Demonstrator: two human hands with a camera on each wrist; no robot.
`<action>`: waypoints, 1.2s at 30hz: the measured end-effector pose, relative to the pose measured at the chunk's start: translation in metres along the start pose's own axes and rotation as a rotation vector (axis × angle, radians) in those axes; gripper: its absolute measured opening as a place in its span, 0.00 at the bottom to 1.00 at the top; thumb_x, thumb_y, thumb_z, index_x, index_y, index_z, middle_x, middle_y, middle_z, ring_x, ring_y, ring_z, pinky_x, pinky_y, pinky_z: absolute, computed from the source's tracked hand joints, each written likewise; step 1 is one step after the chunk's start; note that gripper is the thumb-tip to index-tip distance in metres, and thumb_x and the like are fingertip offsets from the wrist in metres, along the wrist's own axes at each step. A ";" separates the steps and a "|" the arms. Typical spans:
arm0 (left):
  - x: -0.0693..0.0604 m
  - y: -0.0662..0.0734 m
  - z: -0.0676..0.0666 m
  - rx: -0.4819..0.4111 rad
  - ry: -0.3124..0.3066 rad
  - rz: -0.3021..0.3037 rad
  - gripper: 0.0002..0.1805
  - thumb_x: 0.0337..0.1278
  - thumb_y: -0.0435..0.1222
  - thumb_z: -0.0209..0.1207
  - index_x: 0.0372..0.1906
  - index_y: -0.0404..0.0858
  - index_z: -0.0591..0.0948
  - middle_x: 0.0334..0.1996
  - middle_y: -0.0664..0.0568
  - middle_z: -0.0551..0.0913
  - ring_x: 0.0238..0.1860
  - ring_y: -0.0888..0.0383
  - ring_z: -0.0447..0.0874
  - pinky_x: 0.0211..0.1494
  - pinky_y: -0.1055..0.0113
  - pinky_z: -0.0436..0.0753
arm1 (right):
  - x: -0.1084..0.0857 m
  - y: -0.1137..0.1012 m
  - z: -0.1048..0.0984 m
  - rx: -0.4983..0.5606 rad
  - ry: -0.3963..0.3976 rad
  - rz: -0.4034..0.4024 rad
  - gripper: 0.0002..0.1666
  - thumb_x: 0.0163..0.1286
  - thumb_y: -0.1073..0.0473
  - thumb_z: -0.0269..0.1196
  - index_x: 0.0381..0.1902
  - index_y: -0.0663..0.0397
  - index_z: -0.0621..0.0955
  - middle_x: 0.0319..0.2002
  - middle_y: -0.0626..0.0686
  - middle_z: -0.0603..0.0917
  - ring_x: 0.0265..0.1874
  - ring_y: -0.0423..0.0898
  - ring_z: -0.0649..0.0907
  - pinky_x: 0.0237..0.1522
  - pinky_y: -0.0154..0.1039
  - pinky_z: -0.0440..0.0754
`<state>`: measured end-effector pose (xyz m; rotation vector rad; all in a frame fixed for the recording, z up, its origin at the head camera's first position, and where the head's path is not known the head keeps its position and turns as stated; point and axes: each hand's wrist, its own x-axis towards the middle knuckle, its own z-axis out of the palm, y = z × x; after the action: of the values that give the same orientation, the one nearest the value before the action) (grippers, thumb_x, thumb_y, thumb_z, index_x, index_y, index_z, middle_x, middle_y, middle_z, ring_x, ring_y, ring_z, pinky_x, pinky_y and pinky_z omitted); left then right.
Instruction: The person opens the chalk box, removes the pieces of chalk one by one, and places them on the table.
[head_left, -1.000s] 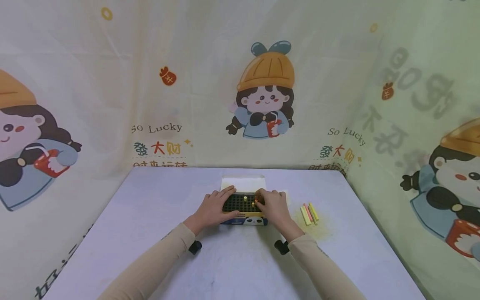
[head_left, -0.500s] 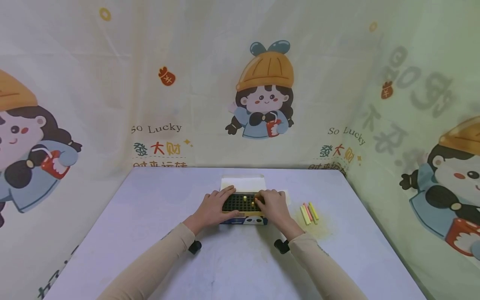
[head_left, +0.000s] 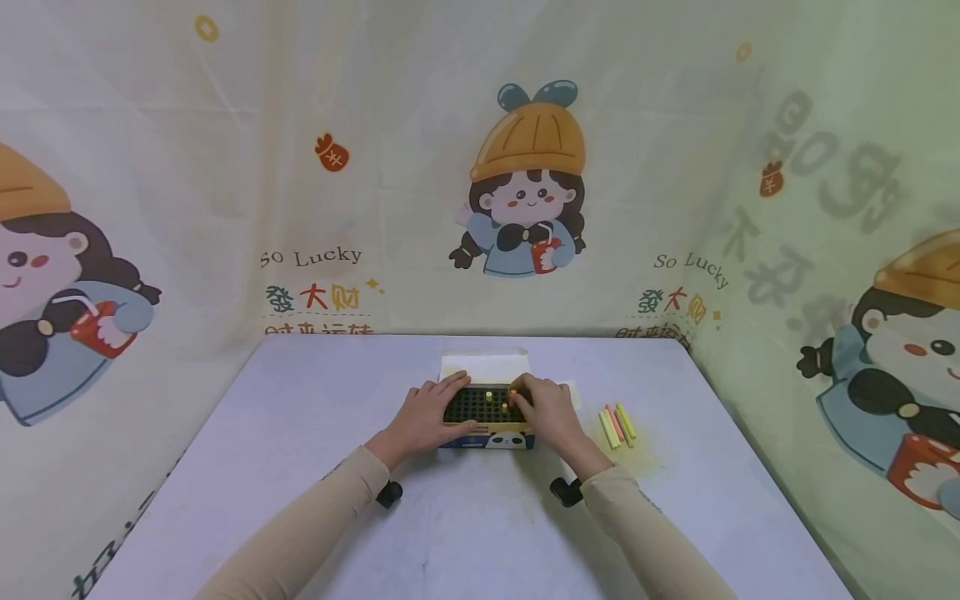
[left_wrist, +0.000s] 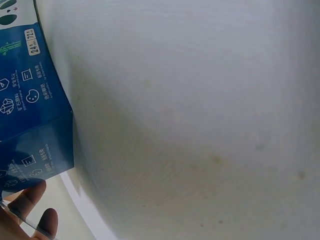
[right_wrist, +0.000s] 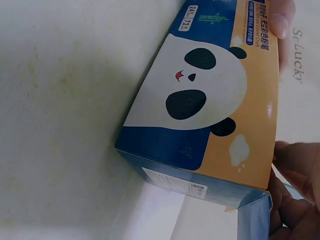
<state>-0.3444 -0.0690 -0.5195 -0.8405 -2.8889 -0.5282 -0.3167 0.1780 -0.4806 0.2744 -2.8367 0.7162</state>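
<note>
A blue and orange chalk box (head_left: 510,440) with a panda on its front stands open on the table, a black grid of holes (head_left: 468,404) inside. Two pale chalk sticks, one farther back (head_left: 489,397) and one nearer (head_left: 505,407), poke up from the grid. My left hand (head_left: 427,414) holds the box's left end, its thumb along the front edge. At the right end, my right hand (head_left: 553,410) pinches a small orange chalk stick (head_left: 513,392), mostly hidden by the fingers. The right wrist view shows the curled right fingers (right_wrist: 295,165) beside the box rim.
Several yellow and pink chalk sticks (head_left: 617,427) lie on the table right of the box, amid yellowish dust. The white lid flap (head_left: 485,365) stands folded back behind the box. A printed cloth (head_left: 412,208) hangs behind the table.
The right fingertips have shifted slightly at the grid's right end, and the orange tip between them shows a little farther back. The left hand and box stay in place.
</note>
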 end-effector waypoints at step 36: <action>0.002 0.000 0.002 -0.004 -0.015 -0.025 0.50 0.63 0.72 0.53 0.83 0.55 0.57 0.83 0.61 0.55 0.70 0.43 0.70 0.65 0.39 0.70 | -0.004 0.002 -0.007 0.078 -0.019 0.002 0.10 0.84 0.56 0.53 0.56 0.53 0.72 0.43 0.58 0.90 0.17 0.47 0.75 0.30 0.42 0.72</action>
<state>-0.3457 -0.0675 -0.5209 -0.8130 -2.9172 -0.5317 -0.3125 0.1836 -0.4760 0.2924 -2.8315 0.8297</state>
